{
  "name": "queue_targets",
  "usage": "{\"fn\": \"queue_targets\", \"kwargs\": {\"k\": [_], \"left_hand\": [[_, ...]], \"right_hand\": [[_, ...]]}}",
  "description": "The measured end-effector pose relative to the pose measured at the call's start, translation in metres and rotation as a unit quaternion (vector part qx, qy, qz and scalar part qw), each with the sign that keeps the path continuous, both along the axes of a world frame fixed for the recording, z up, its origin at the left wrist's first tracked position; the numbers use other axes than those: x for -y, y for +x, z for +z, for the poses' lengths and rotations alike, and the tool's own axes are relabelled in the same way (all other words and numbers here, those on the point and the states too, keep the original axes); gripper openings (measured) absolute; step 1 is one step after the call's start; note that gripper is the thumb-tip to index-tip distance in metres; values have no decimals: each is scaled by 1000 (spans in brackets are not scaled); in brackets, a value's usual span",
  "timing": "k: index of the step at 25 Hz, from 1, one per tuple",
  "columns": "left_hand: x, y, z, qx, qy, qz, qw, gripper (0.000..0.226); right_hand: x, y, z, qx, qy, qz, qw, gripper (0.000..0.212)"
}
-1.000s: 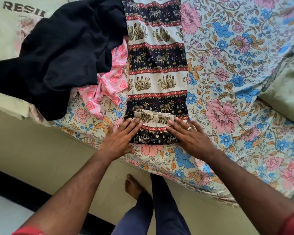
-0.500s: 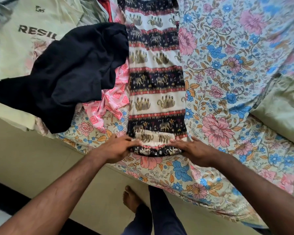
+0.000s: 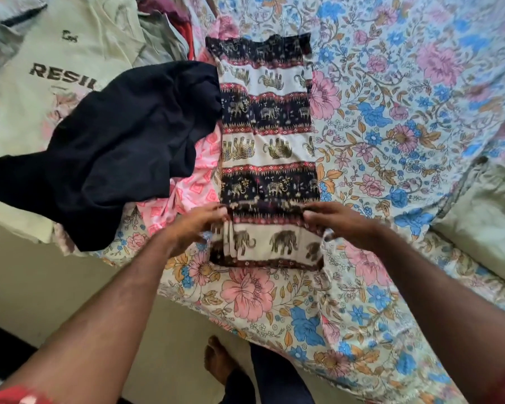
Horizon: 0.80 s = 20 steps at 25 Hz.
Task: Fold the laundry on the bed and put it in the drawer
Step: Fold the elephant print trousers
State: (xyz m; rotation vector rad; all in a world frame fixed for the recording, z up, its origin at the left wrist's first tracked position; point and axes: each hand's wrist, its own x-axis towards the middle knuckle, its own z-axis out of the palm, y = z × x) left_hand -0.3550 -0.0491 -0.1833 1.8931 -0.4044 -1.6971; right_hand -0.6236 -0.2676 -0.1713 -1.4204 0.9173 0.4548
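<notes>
My left hand (image 3: 197, 225) and right hand (image 3: 334, 221) each have curled fingers pinching one side of the near end of the elephant-print trousers (image 3: 267, 153). That end is raised off the bed between my hands, so a short flap hangs down toward me, showing a white band of elephants with a dark red border along its bottom edge. The two grips sit level with each other, left hand at the garment's left edge, right hand at its right edge; the fabric there is a bit blurred, so I cannot tell exactly how many layers each hand has.

Beyond my hands the trousers lie flat as a long narrow strip on the floral bedsheet (image 3: 391, 118). The long axis runs straight away from me, from the near edge of the bed toward its middle, and the patterned bands cross it side to side. The far end finishes in a dark band.

Touching the strip's left edge is a crumpled black garment (image 3: 114, 147), with a pink patterned garment (image 3: 187, 188) partly under it. Farther left lies a pale green T-shirt (image 3: 79, 59) printed "RESIL". A pale green pillow (image 3: 484, 220) sits at the right. Below the bed edge I see my bare foot (image 3: 216, 363) on the floor.
</notes>
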Motion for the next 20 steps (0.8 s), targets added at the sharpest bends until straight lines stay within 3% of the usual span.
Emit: {"fn": "queue_targets", "kwargs": {"k": [3, 6, 8, 11, 13, 17, 20], "left_hand": [[2, -37, -22, 175, 32, 215, 960, 60], [-4, -94, -24, 237, 43, 255, 937, 64], [-19, -119, -32, 249, 33, 235, 939, 55], [-44, -127, -54, 258, 43, 152, 953, 82], [-52, -124, -57, 247, 52, 120, 960, 92], [-50, -103, -58, 237, 17, 102, 966, 70], [-51, -83, -55, 299, -10, -9, 954, 60]], "right_hand": [[-32, 3, -20, -14, -102, -220, 970, 54], [-85, -10, -50, -72, -237, -270, 930, 46], [-114, -24, -72, -109, -300, -224, 921, 58], [-131, -50, -88, -108, -325, -114, 933, 65], [-125, -63, -91, -89, -312, -85, 942, 57], [-98, -71, -83, -58, -322, -25, 945, 28], [-77, -73, -66, -43, -415, 73, 906, 21]]}}
